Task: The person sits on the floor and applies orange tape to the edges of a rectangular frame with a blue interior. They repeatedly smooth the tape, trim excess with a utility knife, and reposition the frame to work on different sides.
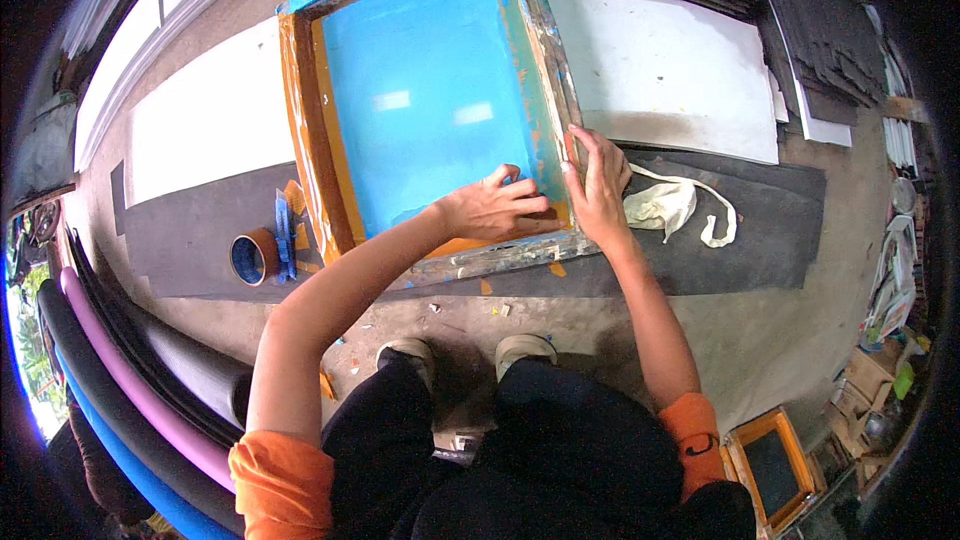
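A wooden screen-printing frame [312,130] with paint-stained rails lies before me, its mesh [420,90] coated mostly in glossy blue with orange-brown margins. My left hand [497,208] reaches across the near right corner, fingers spread and partly bent low over the mesh. What lies under those fingertips is hidden. My right hand [600,188] grips the right rail near that same corner, thumb on the inner side. A small orange patch shows between its thumb and forefinger. Just right of this hand lies a crumpled cream cloth [662,206] with a trailing strip.
Left of the frame stand a tape roll [253,256] and a blue-stained strip [285,235] on a dark sheet [740,260]. White boards [670,60] flank the frame. Dark sheets [820,40] are stacked at far right. Rolled material [150,380] lies at left; a small orange frame [775,470] is lower right.
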`<act>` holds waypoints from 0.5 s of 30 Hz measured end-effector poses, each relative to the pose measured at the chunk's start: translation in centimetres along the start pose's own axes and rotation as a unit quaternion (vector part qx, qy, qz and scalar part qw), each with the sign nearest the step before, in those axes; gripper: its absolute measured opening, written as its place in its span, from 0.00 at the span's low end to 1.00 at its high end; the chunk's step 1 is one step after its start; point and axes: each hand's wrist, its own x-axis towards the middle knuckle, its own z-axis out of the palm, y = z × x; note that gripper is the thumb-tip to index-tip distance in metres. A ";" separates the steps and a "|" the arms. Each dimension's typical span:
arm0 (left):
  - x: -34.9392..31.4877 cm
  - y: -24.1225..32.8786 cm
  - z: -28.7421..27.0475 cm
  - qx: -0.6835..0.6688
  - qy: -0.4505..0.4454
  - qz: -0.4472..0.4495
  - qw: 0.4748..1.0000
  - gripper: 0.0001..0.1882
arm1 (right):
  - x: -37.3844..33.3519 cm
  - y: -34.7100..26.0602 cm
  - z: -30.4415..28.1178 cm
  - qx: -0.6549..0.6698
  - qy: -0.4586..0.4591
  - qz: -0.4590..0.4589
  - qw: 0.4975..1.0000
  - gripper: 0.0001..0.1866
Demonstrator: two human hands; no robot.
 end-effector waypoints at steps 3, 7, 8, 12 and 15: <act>0.1 0.0 0.7 -0.044 0.022 -0.021 0.999 0.29 | 0.0 -0.2 -0.1 0.008 -0.005 0.008 1.000 0.23; 0.0 -0.6 0.7 -0.092 0.022 -0.054 0.994 0.27 | 0.2 -0.2 -0.1 0.010 -0.006 0.008 1.000 0.24; -0.5 -0.3 0.7 -0.074 0.023 -0.068 0.995 0.27 | 0.2 -0.3 0.0 0.012 -0.006 0.005 1.000 0.24; -5.6 0.5 -2.0 -0.108 0.021 -0.251 0.962 0.29 | -0.1 -0.3 0.1 -0.059 0.009 -0.030 0.998 0.25; -11.7 2.1 -6.5 -0.096 0.057 -0.475 0.873 0.32 | 0.0 -0.7 -1.1 -0.105 -0.030 -0.136 0.985 0.25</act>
